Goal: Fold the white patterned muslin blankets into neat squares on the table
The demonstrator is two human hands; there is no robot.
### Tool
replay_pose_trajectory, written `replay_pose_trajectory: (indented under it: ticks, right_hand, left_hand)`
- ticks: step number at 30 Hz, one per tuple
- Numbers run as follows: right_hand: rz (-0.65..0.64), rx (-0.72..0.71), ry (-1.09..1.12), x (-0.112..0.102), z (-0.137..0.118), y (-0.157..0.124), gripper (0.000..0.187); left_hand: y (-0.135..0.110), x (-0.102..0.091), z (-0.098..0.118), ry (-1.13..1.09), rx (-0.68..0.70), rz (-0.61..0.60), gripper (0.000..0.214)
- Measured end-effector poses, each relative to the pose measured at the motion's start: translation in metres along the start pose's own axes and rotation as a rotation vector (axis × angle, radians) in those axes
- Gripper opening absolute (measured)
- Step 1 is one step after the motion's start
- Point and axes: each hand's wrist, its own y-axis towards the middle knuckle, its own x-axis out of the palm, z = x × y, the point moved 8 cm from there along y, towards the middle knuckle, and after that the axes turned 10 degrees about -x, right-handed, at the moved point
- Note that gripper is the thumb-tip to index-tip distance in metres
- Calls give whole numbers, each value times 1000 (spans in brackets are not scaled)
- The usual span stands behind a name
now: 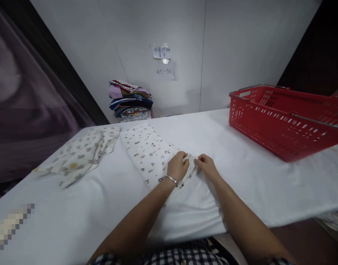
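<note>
A white cloth garment with small printed motifs (146, 147) lies spread on the white-covered table in front of me. My left hand (179, 166), with a silver bracelet at the wrist, is closed on the garment's gathered right-hand edge. Close beside it, my right hand (207, 165) pinches the same edge between thumb and fingers. The bunched fabric between the two hands is slightly raised. Which part of the garment they grip I cannot tell.
Another white printed cloth (80, 154) lies crumpled at the left. Folded clothes (131, 101) are stacked by the wall, near paper signs (164, 70). A red plastic basket (257, 129) with metal handles stands on the table (108, 213) at the right.
</note>
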Motion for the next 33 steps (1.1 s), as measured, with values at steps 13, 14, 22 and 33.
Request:
replay_pose_trajectory:
  ticks: [13, 14, 22, 33]
  right_hand:
    - [-114, 243, 567, 25, -4, -12, 22]
    - [-119, 239, 574, 24, -6, -12, 22]
    - [-99, 141, 496, 18, -13, -11, 37]
    - [-34, 76, 399, 7, -18, -6, 30]
  left_hand:
    - [-11, 19, 13, 154, 162, -54, 13]
    - [-11, 19, 13, 155, 162, -60, 13]
    - [-14, 20, 16, 121, 195, -119, 19]
    - [-43, 14, -3, 239, 97, -133, 67]
